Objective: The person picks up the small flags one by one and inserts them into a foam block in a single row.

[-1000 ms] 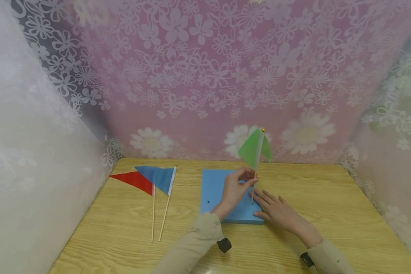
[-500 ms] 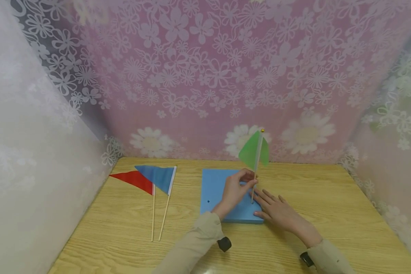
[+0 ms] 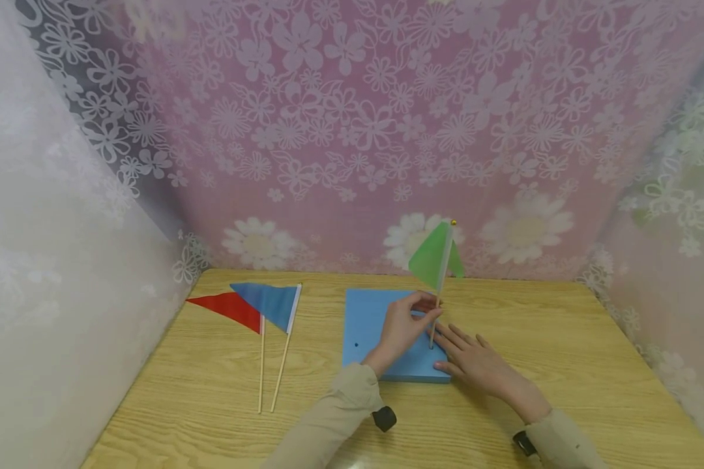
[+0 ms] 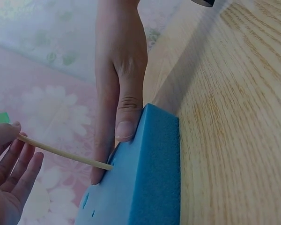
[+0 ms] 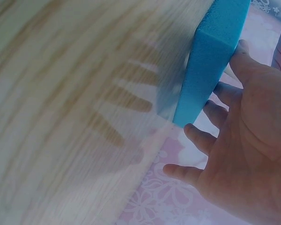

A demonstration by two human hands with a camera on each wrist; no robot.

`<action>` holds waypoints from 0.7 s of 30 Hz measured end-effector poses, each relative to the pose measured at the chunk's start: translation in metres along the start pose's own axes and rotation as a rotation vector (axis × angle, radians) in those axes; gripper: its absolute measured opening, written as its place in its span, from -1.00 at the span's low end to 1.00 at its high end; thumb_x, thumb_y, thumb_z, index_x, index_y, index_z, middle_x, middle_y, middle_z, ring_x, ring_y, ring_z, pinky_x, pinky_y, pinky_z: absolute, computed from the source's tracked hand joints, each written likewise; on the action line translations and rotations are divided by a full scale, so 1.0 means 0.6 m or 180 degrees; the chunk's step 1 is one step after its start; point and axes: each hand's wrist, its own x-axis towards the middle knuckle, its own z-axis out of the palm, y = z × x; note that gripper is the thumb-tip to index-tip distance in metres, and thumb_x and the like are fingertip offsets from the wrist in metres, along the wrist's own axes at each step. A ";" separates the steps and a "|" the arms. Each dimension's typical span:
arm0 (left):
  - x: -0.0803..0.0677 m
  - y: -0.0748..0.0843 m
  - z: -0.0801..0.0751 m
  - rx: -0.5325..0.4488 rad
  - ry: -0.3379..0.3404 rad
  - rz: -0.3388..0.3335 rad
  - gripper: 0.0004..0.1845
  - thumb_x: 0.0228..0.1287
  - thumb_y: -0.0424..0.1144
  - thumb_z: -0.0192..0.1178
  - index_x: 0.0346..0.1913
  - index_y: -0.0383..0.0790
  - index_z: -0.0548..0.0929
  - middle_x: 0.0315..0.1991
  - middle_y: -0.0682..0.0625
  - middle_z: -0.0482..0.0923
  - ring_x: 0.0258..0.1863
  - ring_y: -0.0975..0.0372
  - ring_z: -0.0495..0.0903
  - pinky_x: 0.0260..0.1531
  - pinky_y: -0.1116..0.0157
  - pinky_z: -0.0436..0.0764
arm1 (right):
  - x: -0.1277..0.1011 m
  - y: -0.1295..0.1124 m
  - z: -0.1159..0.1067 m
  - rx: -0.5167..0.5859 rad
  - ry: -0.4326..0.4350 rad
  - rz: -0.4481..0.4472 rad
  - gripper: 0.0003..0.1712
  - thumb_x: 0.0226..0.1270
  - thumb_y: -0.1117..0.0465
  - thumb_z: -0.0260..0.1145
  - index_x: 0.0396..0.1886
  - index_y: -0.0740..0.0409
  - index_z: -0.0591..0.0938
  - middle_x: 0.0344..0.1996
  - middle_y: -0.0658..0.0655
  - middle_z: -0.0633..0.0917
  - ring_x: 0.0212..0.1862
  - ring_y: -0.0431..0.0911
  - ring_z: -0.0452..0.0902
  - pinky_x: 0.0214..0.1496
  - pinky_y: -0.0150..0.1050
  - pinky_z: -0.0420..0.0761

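My left hand (image 3: 403, 326) pinches the thin stick of a green pennant flag (image 3: 431, 257) between thumb and fingers. The flag stands nearly upright, leaning slightly right, with a gold bead on top. In the left wrist view the stick (image 4: 65, 153) bows a little, and its lower end meets a hole in the blue foam block (image 4: 161, 164). My right hand (image 3: 478, 363) lies with spread, straight fingers on the block's right edge, beside the stick's foot. From the right wrist view, thumb and fingertips touch the block's top edge (image 5: 210, 65).
A blue pennant flag (image 3: 272, 306) lies partly over a red pennant flag (image 3: 231, 309) on the left of the wooden table (image 3: 211, 430). Another small hole (image 3: 356, 344) shows in the block's left side. Flowered cloth (image 3: 352, 130) hangs behind the table.
The green flag's top swayed slightly left, then back to the right. Both hands and the foam block have stayed in place.
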 end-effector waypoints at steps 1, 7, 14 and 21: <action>0.000 0.001 0.000 -0.0004 -0.0001 -0.0007 -0.76 0.40 -0.15 0.32 0.06 -0.08 0.72 -0.08 0.04 0.75 -0.11 0.36 0.71 -0.17 0.51 0.67 | 0.000 -0.001 -0.001 -0.0021 -0.0023 0.0008 -0.22 0.52 -0.18 0.16 0.54 0.17 0.34 0.50 0.29 0.32 0.49 0.32 0.21 0.27 0.56 0.24; 0.000 0.002 0.000 -0.0018 0.0020 0.0004 -0.78 0.41 -0.15 0.31 0.04 -0.08 0.73 -0.07 0.05 0.75 -0.11 0.36 0.71 -0.16 0.51 0.66 | 0.002 -0.004 -0.004 -0.0028 -0.0094 0.0042 -0.22 0.54 -0.19 0.13 0.54 0.18 0.32 0.51 0.29 0.30 0.49 0.31 0.20 0.29 0.56 0.23; 0.003 -0.002 -0.004 0.0141 0.0044 0.0064 -0.82 0.41 -0.20 0.31 -0.01 -0.16 0.73 -0.12 0.05 0.77 -0.16 0.36 0.72 -0.18 0.50 0.67 | 0.001 -0.003 -0.004 0.0030 -0.0063 0.0051 -0.22 0.54 -0.18 0.13 0.56 0.17 0.30 0.52 0.29 0.29 0.50 0.32 0.19 0.30 0.56 0.21; 0.006 0.000 -0.003 0.0028 -0.0073 0.0017 -0.85 0.42 -0.23 0.30 -0.02 -0.11 0.72 -0.12 0.05 0.75 -0.16 0.38 0.70 -0.23 0.53 0.67 | 0.001 -0.002 -0.003 -0.0004 -0.0092 0.0080 -0.22 0.55 -0.21 0.11 0.55 0.16 0.33 0.51 0.29 0.31 0.50 0.31 0.19 0.31 0.54 0.21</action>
